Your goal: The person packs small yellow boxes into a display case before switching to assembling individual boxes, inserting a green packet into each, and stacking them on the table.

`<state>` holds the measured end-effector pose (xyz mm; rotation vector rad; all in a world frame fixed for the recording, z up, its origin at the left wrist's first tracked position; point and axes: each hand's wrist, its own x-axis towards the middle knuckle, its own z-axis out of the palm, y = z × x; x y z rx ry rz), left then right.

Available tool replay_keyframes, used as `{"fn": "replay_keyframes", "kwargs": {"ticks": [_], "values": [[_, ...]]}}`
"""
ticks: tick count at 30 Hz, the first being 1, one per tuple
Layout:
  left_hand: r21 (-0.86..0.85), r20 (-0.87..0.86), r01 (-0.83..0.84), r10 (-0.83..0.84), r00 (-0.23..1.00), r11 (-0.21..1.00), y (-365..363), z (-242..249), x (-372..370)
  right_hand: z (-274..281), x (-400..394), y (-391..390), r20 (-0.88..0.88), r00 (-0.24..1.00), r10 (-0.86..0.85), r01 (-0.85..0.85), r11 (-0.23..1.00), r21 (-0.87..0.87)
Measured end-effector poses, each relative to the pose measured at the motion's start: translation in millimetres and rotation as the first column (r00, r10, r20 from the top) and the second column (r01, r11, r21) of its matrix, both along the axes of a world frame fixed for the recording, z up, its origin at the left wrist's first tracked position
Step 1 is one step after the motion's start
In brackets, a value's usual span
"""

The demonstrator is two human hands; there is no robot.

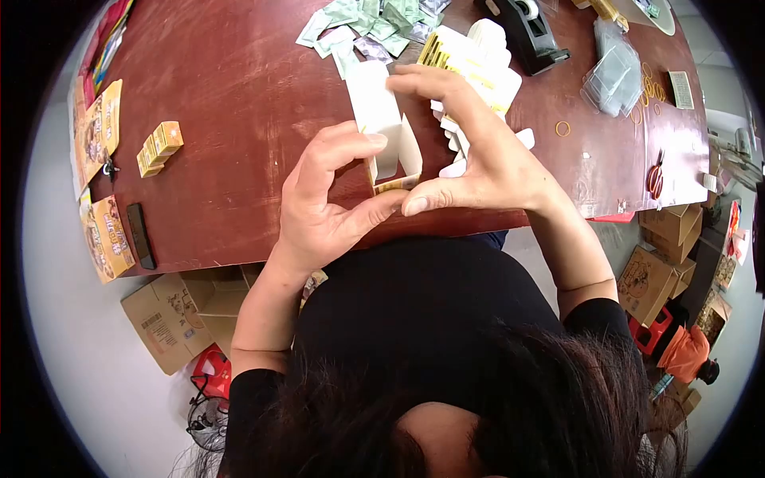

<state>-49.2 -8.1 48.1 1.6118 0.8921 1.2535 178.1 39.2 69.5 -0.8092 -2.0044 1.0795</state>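
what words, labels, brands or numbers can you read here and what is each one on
None can be read for certain.
Held open carton: yellow print, too small
Flat cartons: print too small
Small yellow boxes: blurred
Packets: too small
Orange packaging at left: blurred
Cardboard box at lower left: print too small

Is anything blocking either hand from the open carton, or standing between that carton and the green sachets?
Nothing visible on either count. The left hand and right hand are both at the open carton, whose long flap points toward the green sachets. The white-and-yellow cartons lie off to the right.
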Motion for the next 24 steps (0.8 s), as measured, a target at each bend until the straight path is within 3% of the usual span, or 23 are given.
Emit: {"fn": "replay_keyframes", "kwargs": {"ticks": [1, 3, 5, 9, 11, 14, 16, 17, 19, 20, 21, 23, 24], "values": [[0.074, -0.174, 0.027, -0.014, 0.985, 0.997, 2.1, 2.3, -4.2, -1.8, -1.7, -2.1, 0.001, 1.0, 0.005, -0.005, 1.0, -0.003], [-0.025, -0.083, -0.02, 0.018, 0.996, 0.999, 0.0, 3.2, -1.3, -7.1, -4.9, -7.8, -0.143, 0.99, 0.009, -0.031, 0.988, -0.149], [-0.12, -0.1, -0.036, 0.024, 0.995, 0.992, 0.3, 2.3, -2.7, -7.8, -6.2, -7.4, -0.129, 0.991, 0.019, -0.038, 0.989, -0.142], [-0.135, -0.142, 0.001, -0.021, 0.99, 0.991, -0.4, 2.3, -0.8, -12.0, -4.8, -4.9, -0.16, 0.986, 0.043, -0.064, 0.989, -0.131], [-0.4, 0.221, 0.046, 0.048, 0.974, 0.915, -1.2, 7.4, 6.7, -12.6, -5.8, -4.0, -0.158, 0.987, 0.03, -0.054, 0.987, -0.152], [-0.43, 0.172, 0.024, 0.055, 0.983, 0.902, 1.9, 10.0, 3.2, -17.6, -9.8, -3.9, -0.185, 0.981, 0.057, -0.074, 0.994, -0.082], [-0.467, 0.222, 0.056, 0.055, 0.973, 0.883, 2.9, 15.0, 2.4, -15.8, -15.0, -9.7, -0.368, 0.926, -0.079, -0.046, 0.947, -0.319], [-0.499, 0.272, 0.096, 0.05, 0.961, 0.861, 3.2, 16.5, 1.6, -15.0, -12.9, -5.8, -0.37, 0.926, -0.075, -0.05, 0.947, -0.318], [-0.472, 0.193, 0.073, 0.023, 0.981, 0.878, 1.5, 14.1, -0.8, -12.4, -4.6, 3.2, -0.21, 0.97, 0.122, -0.174, 0.952, -0.251], [-0.443, 0.115, 0.054, -0.003, 0.993, 0.895, 0.9, 12.5, -1.3, -12.3, -7.5, 2.7, -0.21, 0.97, 0.122, -0.174, 0.952, -0.25], [-0.441, 0.116, 0.055, -0.004, 0.993, 0.896, 1.6, 11.3, -0.1, -12.1, -12.9, 1.6, -0.283, 0.958, 0.05, -0.12, 0.964, -0.237], [-0.213, 0.12, 0.041, -0.016, 0.993, 0.976, 3.7, 9.2, 2.8, -9.1, -19.1, -0.6, -0.354, 0.935, -0.019, -0.065, 0.972, -0.225], [-0.209, 0.12, 0.039, -0.014, 0.993, 0.977, 3.5, 7.8, 2.5, -6.1, -21.0, -1.6, -0.43, 0.899, -0.08, -0.077, 0.939, -0.334]]}}
